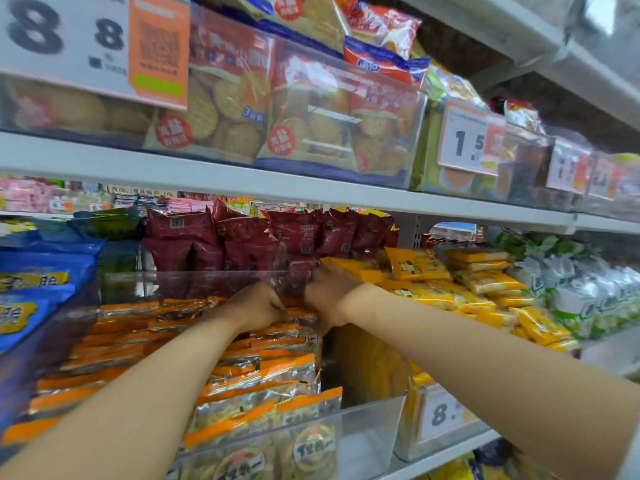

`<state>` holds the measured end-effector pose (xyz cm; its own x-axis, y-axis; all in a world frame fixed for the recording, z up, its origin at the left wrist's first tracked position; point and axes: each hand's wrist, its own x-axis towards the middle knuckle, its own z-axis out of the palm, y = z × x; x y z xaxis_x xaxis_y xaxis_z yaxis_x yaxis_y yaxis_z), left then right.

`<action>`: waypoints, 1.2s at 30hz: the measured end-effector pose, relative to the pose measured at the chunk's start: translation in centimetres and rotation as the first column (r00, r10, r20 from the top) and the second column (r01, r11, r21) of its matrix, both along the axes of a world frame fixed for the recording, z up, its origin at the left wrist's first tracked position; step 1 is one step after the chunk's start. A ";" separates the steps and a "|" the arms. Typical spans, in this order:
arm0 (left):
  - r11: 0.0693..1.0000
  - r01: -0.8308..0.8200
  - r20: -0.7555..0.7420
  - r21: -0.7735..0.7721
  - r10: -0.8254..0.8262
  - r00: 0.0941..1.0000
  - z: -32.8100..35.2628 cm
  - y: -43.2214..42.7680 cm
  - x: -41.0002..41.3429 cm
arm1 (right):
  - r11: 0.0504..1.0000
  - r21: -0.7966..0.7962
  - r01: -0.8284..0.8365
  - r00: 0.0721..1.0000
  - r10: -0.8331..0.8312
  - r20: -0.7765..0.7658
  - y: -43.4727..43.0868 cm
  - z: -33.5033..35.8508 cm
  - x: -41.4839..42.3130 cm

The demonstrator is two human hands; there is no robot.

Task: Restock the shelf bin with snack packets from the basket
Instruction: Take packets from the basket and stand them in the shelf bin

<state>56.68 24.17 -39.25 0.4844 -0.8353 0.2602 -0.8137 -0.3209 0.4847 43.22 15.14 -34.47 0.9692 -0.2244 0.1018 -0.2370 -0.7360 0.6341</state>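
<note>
A clear plastic shelf bin (pixel 367 410) on the middle shelf holds several rows of orange-edged snack packets (pixel 242 386). Both my arms reach deep into it. My left hand (pixel 256 306) is curled over the packets at the back of the bin. My right hand (pixel 329 292) is beside it, fingers closed on packets near the bin's rear wall, where dark red packets (pixel 301 271) show through the plastic. Which packets each hand grips is hard to tell. The basket is not in view.
Yellow packets (pixel 450 285) fill the bin to the right, blue bags (pixel 34 292) the left. Dark red bags (pixel 242 233) stand behind. The shelf above (pixel 207 174) carries biscuit packs and price tags. A price label (pixel 443 414) hangs at the lower right.
</note>
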 end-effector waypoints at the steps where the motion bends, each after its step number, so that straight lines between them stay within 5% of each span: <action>1: 1.000 0.004 0.000 0.003 -0.004 1.000 0.0 0.0 -0.1 | 0.998 -0.062 0.022 1.000 -0.022 -0.013 0.0 -0.3 0.1; 11: 1.000 -0.008 0.026 0.023 0.007 1.000 -0.1 0.2 0.0 | 0.971 -0.230 0.058 0.997 -0.044 0.064 -0.9 -2.3 2.8; 24: 0.999 0.017 -0.058 -0.039 -0.019 0.998 0.6 1.2 -0.7 | 0.991 0.131 -0.040 0.987 0.019 0.162 -0.1 0.2 -0.5; 31: 0.997 -0.071 -0.028 -0.044 0.070 0.997 2.9 3.4 -4.8 | 0.954 0.211 -0.214 0.907 0.114 0.405 2.3 1.6 -6.6; 36: 0.981 -0.061 0.007 -0.185 0.063 0.998 4.3 5.5 -10.1 | 0.921 0.253 -0.297 0.818 0.108 0.565 4.2 0.8 -11.4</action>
<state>46.56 29.69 -34.98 0.5294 -0.7408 0.4135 -0.8016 -0.2773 0.5297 31.79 19.35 -33.71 0.8093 -0.1399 0.5705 -0.2879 -0.9410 0.1777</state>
